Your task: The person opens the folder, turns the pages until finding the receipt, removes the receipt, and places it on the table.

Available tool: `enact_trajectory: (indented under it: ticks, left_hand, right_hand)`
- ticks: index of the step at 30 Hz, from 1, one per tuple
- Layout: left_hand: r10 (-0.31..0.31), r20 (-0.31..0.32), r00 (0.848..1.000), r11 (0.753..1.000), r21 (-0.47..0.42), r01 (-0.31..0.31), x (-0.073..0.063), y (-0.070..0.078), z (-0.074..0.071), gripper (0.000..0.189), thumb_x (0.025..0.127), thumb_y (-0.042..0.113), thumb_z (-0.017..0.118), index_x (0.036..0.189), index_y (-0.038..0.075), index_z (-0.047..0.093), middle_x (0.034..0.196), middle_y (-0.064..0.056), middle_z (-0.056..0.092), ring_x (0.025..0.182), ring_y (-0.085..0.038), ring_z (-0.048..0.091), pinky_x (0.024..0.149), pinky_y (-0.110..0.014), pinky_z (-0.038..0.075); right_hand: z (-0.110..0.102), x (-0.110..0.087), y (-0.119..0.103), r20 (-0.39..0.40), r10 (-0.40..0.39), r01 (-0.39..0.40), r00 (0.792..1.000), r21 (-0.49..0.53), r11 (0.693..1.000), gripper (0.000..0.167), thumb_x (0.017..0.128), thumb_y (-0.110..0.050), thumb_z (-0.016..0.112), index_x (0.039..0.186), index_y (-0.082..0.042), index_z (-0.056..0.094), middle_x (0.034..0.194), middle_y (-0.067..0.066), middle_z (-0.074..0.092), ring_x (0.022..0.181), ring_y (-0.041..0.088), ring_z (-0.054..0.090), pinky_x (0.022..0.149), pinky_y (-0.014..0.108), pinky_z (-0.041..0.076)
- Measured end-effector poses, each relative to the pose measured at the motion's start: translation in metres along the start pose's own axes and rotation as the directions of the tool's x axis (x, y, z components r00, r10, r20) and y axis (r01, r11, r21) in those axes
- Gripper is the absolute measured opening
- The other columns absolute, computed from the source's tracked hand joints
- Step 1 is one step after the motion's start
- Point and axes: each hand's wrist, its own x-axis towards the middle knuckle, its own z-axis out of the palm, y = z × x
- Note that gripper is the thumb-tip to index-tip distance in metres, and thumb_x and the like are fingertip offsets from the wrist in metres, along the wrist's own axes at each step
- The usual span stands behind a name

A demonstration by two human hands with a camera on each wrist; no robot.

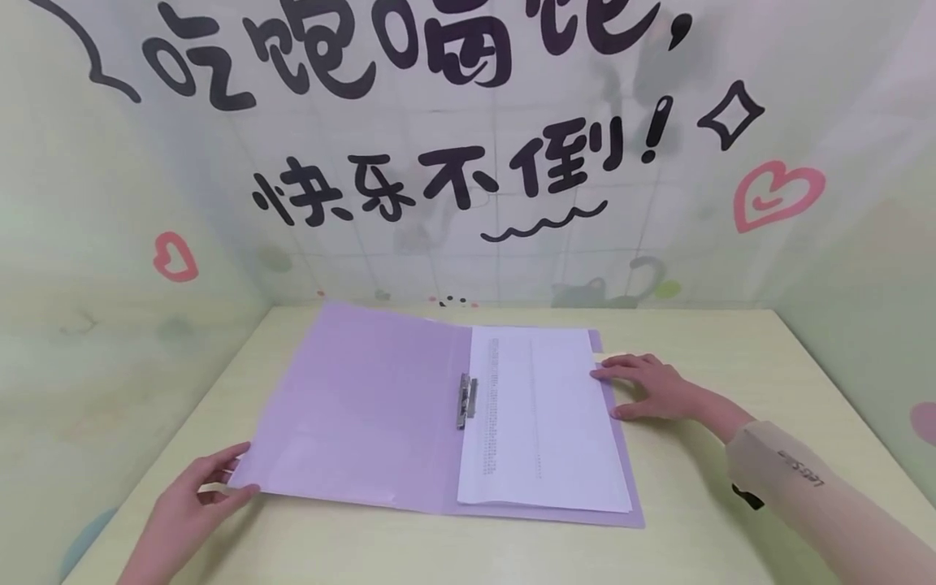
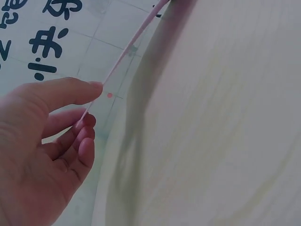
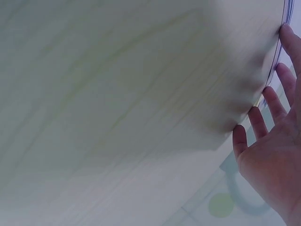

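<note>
A light purple folder [image 1: 358, 406] lies spread open on the table, its left cover raised a little at the near corner. My left hand [image 1: 186, 504] pinches that corner between thumb and fingers; in the left wrist view the cover [image 2: 129, 49] appears edge-on as a thin line. White printed sheets [image 1: 556, 414] lie on the folder's right side, beside a metal clip [image 1: 465, 401] near the spine. My right hand [image 1: 651, 388] touches the right edge of sheets and folder with fingers extended. In the right wrist view, its fingertips [image 3: 240, 133] line up along that edge.
The pale wood-grain table [image 1: 541, 552] has a back wall [image 1: 453, 268] with large black lettering behind it. A small cream tab [image 1: 605, 356] sticks out past the folder's right edge. Beneath the right sleeve [image 1: 790, 479] a small black object [image 1: 747, 496] shows.
</note>
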Motion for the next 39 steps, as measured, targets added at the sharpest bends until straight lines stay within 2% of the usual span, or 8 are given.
enact_trajectory:
  ticks: [4,6,16,21,24,27,32,39]
  left_hand:
    - [0.033,0.011,0.999,0.998,0.058,-0.034,0.003,-0.006,0.003,0.062,0.078,0.019,0.084,0.132,0.002,0.059,0.107,-0.007,0.061,0.083,0.018,0.047,0.065,-0.009,0.051]
    - [0.055,0.019,0.998,0.996,0.070,-0.056,0.004,-0.009,0.004,0.060,0.076,0.018,0.085,0.129,0.001,0.061,0.108,-0.012,0.062,0.082,0.018,0.046,0.065,-0.010,0.052]
    - [0.029,0.118,0.993,0.991,0.125,-0.044,0.009,-0.016,0.007,0.058,0.075,0.021,0.085,0.124,-0.001,0.063,0.109,-0.013,0.065,0.078,0.014,0.048,0.067,-0.016,0.053]
    - [0.094,0.122,0.988,0.987,0.122,-0.109,0.014,-0.017,0.009,0.057,0.072,0.015,0.086,0.122,-0.002,0.064,0.103,-0.008,0.063,0.076,0.012,0.047,0.063,-0.016,0.051]
    - [0.152,0.140,0.978,0.980,0.110,-0.168,0.018,-0.015,0.009,0.057,0.070,0.009,0.086,0.121,-0.002,0.064,0.101,-0.008,0.059,0.076,0.010,0.046,0.062,-0.017,0.050]
    - [0.177,0.196,0.965,0.976,0.095,-0.198,0.024,-0.010,0.007,0.058,0.069,0.006,0.085,0.123,-0.002,0.064,0.103,-0.009,0.057,0.081,0.009,0.046,0.064,-0.018,0.052]
    - [0.167,0.305,0.938,0.977,0.080,-0.200,0.033,-0.003,0.004,0.058,0.071,0.004,0.083,0.125,-0.004,0.062,0.108,-0.012,0.056,0.087,0.009,0.046,0.070,-0.019,0.055]
    - [0.142,0.361,0.922,0.981,0.074,-0.180,0.039,0.001,0.000,0.058,0.071,0.005,0.083,0.124,-0.005,0.061,0.109,-0.014,0.057,0.087,0.007,0.051,0.070,-0.019,0.057]
  right_hand:
    - [-0.001,0.001,-0.001,0.006,0.011,-0.011,1.000,-0.001,1.000,0.063,0.083,-0.038,0.076,0.137,-0.012,0.056,0.140,0.020,0.053,0.125,0.047,0.047,0.096,0.066,0.040]
    - [-0.001,0.001,-0.001,0.013,0.021,-0.021,1.000,0.002,1.000,0.064,0.083,-0.039,0.076,0.138,-0.012,0.056,0.140,0.020,0.053,0.125,0.047,0.046,0.096,0.067,0.040]
    - [-0.003,0.000,-0.005,0.018,0.027,-0.028,0.999,0.015,1.000,0.063,0.083,-0.037,0.076,0.137,-0.011,0.057,0.140,0.021,0.053,0.126,0.048,0.046,0.097,0.067,0.039]
    - [-0.003,0.000,-0.005,0.031,0.050,-0.051,0.998,0.026,0.998,0.063,0.084,-0.040,0.075,0.138,-0.012,0.057,0.141,0.021,0.052,0.125,0.051,0.044,0.096,0.071,0.038]
    - [-0.003,0.000,-0.004,0.031,0.056,-0.056,0.998,0.021,0.998,0.064,0.084,-0.040,0.075,0.138,-0.013,0.056,0.142,0.021,0.051,0.125,0.051,0.044,0.095,0.071,0.039]
    - [-0.003,-0.001,-0.002,0.031,0.056,-0.057,0.998,0.017,0.998,0.064,0.084,-0.040,0.075,0.138,-0.013,0.056,0.142,0.021,0.051,0.125,0.050,0.044,0.096,0.071,0.039]
    - [-0.004,-0.001,-0.002,0.030,0.055,-0.056,0.998,0.016,0.998,0.064,0.084,-0.040,0.076,0.138,-0.013,0.056,0.142,0.021,0.052,0.125,0.050,0.044,0.095,0.070,0.039]
    - [-0.004,-0.001,-0.004,0.026,0.053,-0.053,0.998,0.033,0.998,0.063,0.084,-0.038,0.076,0.138,-0.012,0.056,0.141,0.021,0.052,0.126,0.050,0.044,0.096,0.070,0.039]
